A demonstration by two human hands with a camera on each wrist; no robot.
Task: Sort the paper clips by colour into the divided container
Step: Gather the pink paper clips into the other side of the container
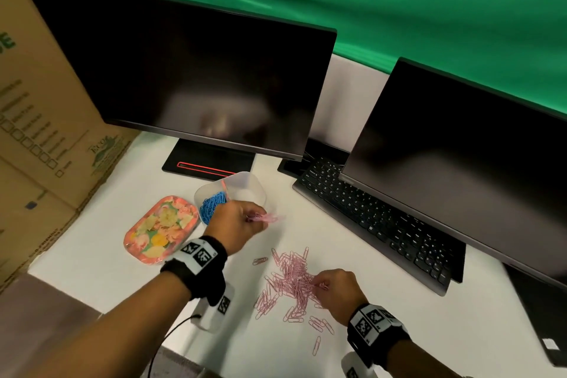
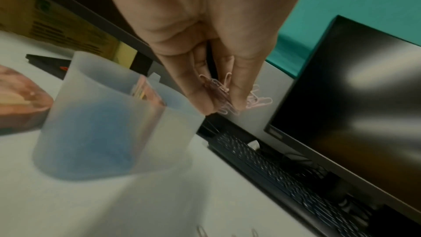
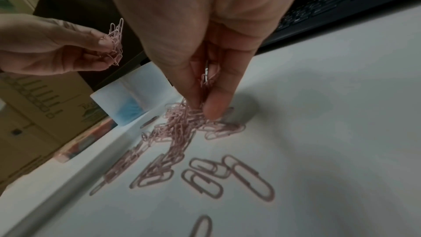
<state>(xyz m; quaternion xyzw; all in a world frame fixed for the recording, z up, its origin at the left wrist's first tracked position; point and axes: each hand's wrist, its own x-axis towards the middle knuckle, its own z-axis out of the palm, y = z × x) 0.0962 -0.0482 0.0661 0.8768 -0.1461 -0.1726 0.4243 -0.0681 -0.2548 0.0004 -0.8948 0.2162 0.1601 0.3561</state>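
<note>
The left hand (image 1: 236, 225) pinches light pink clips (image 1: 266, 218) mid-frame; the right hand (image 1: 339, 291) pinches the slippery, tangly pile (image 1: 291, 282) lower down.

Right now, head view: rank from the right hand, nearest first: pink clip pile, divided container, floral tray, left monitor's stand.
1. Pink clip pile: under the right hand, whose fingers pinch into it.
2. Divided container: up and left, behind the left hand.
3. Floral tray: farther left, beside the container.
4. Monitor stand: at the back.
</note>
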